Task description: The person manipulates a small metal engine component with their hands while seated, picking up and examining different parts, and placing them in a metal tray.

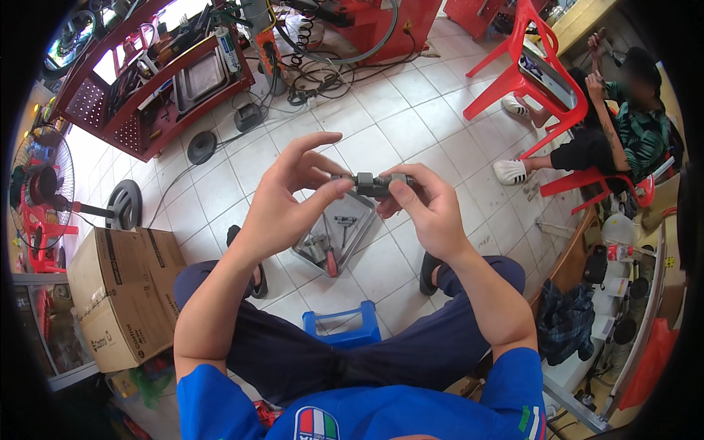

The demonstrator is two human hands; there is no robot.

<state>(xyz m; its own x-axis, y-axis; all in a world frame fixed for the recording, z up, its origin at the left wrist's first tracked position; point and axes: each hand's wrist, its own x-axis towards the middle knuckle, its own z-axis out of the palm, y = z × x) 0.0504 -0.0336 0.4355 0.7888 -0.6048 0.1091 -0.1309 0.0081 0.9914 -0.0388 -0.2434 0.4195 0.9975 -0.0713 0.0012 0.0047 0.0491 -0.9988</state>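
Above the tray, both hands hold a short dark metal part (372, 183) with blocky, stepped sections; its exact kind is unclear. My left hand (293, 187) pinches the part's left end near the thumb tip, its index finger lifted away. Around the right end, the thumb and curled fingers of my right hand (429, 205) are closed, hiding that end. Below on the floor lies a grey metal tray (357, 258). In it are a red-handled screwdriver (332, 264), a silvery metal piece (315, 248) and a small dark metal piece (345, 219).
A blue plastic stool (342, 337) stands between my legs. Cardboard boxes (121, 293) and a fan (55, 187) are at left. A red tool cart (139, 132) and cables (315, 84) lie beyond. At right, a person (634, 125) sits near a red chair (546, 81).
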